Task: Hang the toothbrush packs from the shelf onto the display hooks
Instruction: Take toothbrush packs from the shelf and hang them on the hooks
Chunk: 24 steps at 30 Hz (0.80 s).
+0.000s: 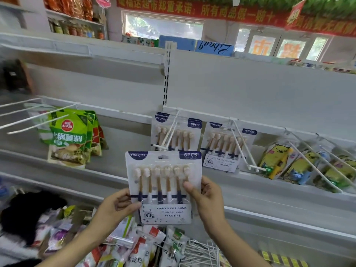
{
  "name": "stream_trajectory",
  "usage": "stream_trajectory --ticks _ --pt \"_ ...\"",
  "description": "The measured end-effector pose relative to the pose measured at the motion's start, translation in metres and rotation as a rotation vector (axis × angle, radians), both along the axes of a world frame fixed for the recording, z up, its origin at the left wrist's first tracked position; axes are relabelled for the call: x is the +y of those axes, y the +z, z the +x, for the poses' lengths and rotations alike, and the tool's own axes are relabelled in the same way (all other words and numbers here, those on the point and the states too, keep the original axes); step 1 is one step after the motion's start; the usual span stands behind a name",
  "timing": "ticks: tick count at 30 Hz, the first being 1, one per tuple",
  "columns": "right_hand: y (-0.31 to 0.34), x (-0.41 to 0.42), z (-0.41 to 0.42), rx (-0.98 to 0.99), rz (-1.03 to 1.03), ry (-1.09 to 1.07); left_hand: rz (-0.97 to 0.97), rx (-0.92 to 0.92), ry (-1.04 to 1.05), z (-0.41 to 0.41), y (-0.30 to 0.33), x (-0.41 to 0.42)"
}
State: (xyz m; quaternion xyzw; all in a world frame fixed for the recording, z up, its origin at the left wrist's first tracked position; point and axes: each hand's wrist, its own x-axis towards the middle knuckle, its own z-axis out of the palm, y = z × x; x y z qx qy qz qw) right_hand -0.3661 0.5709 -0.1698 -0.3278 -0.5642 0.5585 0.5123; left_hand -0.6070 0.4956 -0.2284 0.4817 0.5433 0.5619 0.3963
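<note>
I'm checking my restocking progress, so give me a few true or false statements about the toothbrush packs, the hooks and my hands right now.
1. Both hands hold one toothbrush pack. True: the left hand and right hand grip the held pack by its sides.
2. The held pack already hangs on a hook. False: it is in the hands, below the hook tips.
3. Toothbrush packs already hang on two hooks. True: the left hung packs and right hung packs.
4. The held pack is labelled 12PCS. False: it reads 6PCS.
5. Green sauce pouches hang to the left of the toothbrush packs. True.
</note>
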Motion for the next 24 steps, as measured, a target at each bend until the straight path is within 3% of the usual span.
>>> stream_trajectory --ticks 14,24 --pt "-0.005 0.008 -0.012 0.080 -0.007 -0.081 0.008 0.041 0.013 -0.003 0.011 0.018" --pt "0.007 0.085 -0.025 -0.237 0.034 -0.186 -0.051 0.065 0.045 -0.015 0.008 0.109"
